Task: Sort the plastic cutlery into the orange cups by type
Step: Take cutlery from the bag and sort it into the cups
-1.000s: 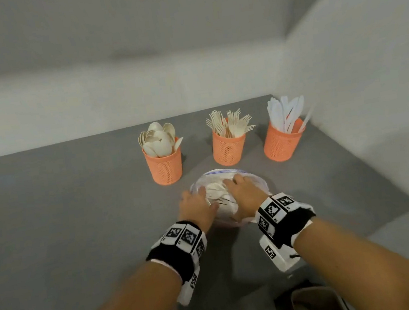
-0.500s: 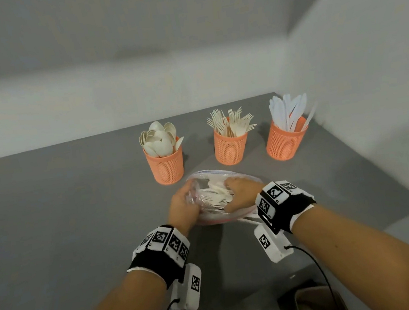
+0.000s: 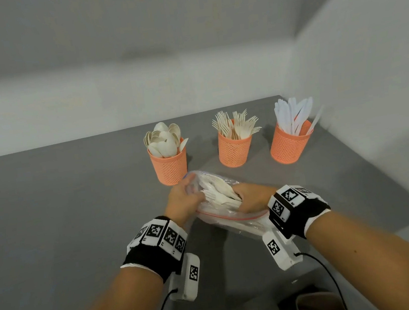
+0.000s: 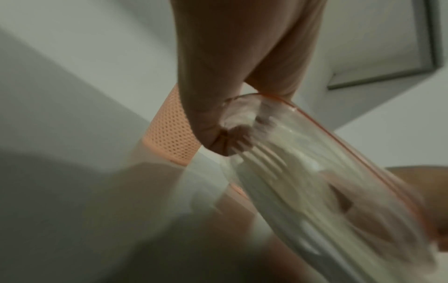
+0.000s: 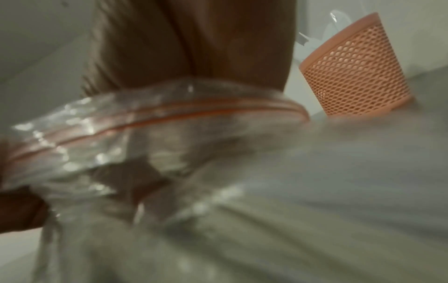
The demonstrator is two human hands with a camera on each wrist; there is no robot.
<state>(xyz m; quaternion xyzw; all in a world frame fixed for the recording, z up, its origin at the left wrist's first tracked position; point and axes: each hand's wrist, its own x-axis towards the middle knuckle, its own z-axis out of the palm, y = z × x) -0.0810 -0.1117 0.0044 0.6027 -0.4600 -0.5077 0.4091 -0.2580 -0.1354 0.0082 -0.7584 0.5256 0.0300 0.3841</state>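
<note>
- Three orange cups along the far side: the spoon cup (image 3: 171,168) left, the fork cup (image 3: 234,151) middle, the knife cup (image 3: 289,146) right.
- One clear bag (image 3: 227,210) of cutlery (image 3: 220,195), just near of the cups.
- Left hand (image 3: 182,203) pinches the bag's left edge.
- Right hand (image 3: 254,196) reaches inside the bag; I can't tell its grip.

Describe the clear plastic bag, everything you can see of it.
The clear plastic bag is a thin, crinkled zip bag with an orange-red seal strip along its mouth. It holds pale plastic cutlery, too blurred to tell by type. It sits just in front of the orange cups over the grey table. The left hand grips its left edge; the right hand reaches into it.
</note>
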